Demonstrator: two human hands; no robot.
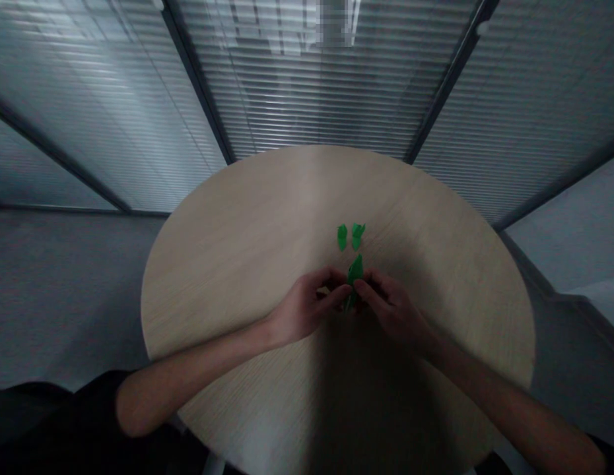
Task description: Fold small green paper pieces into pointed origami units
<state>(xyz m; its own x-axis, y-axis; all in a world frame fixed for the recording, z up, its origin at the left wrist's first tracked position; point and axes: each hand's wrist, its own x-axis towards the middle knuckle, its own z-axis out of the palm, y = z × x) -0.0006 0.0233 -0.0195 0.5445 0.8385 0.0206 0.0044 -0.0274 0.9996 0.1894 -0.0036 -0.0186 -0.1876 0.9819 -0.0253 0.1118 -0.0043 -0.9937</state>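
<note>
Tightly pinched, a crumpled green paper piece (355, 272) stands lengthwise, pointing away from the person, between the narrowed fingers of the left hand (307, 307) and right hand (393, 310), just below two small green paper scraps (342, 236) on a round pale-wood table (228, 264).

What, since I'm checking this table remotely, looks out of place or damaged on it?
A green scrap and another on the round wood-grain table look odd: their edges look torn, though paper or leaf I cannot tell. A similar piece is held between left hand and right hand.
</note>
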